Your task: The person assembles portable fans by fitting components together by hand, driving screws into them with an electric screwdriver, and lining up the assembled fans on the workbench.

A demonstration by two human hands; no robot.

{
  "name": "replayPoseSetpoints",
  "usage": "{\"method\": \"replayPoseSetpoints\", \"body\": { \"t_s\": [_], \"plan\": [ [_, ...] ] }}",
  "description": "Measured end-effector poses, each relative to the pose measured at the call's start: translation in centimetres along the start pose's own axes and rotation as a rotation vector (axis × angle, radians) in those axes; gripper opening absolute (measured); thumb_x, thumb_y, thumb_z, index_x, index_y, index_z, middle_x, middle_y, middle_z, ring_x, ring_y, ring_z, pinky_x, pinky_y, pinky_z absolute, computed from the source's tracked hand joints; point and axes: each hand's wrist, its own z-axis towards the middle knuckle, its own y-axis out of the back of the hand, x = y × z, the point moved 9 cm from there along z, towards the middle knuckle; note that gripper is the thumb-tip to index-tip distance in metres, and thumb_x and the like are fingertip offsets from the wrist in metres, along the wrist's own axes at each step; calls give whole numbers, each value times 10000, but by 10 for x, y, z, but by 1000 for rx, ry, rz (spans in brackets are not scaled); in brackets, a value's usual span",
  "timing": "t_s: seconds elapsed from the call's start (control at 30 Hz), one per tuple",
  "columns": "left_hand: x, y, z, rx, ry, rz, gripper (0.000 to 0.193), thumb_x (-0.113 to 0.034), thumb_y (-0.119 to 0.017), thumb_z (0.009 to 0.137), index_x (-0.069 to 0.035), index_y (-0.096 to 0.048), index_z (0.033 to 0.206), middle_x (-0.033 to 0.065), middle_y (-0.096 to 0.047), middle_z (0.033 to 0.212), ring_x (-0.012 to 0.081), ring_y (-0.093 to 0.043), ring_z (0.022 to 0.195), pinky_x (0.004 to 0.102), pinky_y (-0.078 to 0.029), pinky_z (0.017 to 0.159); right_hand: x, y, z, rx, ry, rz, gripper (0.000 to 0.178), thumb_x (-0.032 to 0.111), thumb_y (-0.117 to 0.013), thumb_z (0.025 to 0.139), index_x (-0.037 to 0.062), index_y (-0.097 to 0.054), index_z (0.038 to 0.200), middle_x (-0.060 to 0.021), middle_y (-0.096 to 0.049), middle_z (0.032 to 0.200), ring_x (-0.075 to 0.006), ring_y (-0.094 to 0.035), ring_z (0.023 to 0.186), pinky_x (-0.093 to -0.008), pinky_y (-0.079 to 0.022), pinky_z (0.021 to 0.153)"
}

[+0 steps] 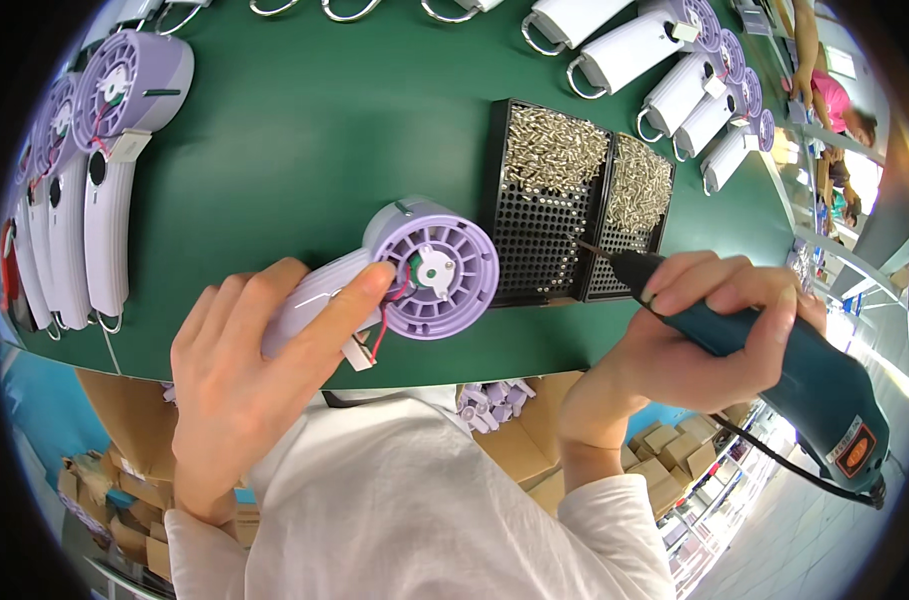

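Note:
My left hand [249, 365] grips a white and lilac handheld fan [429, 268] by its handle, holding it flat on the green table [304, 130]. The round open fan head faces up, with red and black wires showing beside the hub. My right hand [704, 335] holds a teal electric screwdriver [784, 365]. Its bit points left at the black perforated screw trays [549, 235], right beside the fan head.
Silver screws fill the far half of both trays [574, 155]. Several unfinished fans lie in a row at the far left [84, 200], and more lie at the far right [674, 80]. Cardboard boxes [124, 420] sit below the table edge. Another person [824, 90] works at the far right.

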Motion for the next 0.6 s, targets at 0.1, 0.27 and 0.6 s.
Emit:
{"method": "replayPoseSetpoints", "body": {
  "t_s": [0.1,0.27,0.6],
  "plan": [
    [-5,-1,-1,14,-45,-12,579,-88,-692,573,-236,-661,1132,61,-534,865,176,-482,610,267,-397,526,15,7,-3,-104,58,28,193,177,-385,901,100,-397,1077,-79,-416,627,-190,-391,327,-347,-387,297],
    [-5,-5,-12,15,-61,-30,531,-160,-643,661,-245,-633,1185,80,-528,888,180,-480,649,263,-410,558,48,-18,-9,59,215,234,274,236,-371,932,-10,-437,1034,-77,-407,694,-175,-368,344,-314,-344,300],
    [-5,1,-11,-46,-53,-42,545,-104,-665,604,-203,-649,1141,90,-533,887,202,-501,651,289,-434,566,57,-106,-24,470,93,245,287,221,-418,901,-57,-428,970,-82,-394,709,-173,-372,380,-314,-334,333]
  ]
}}
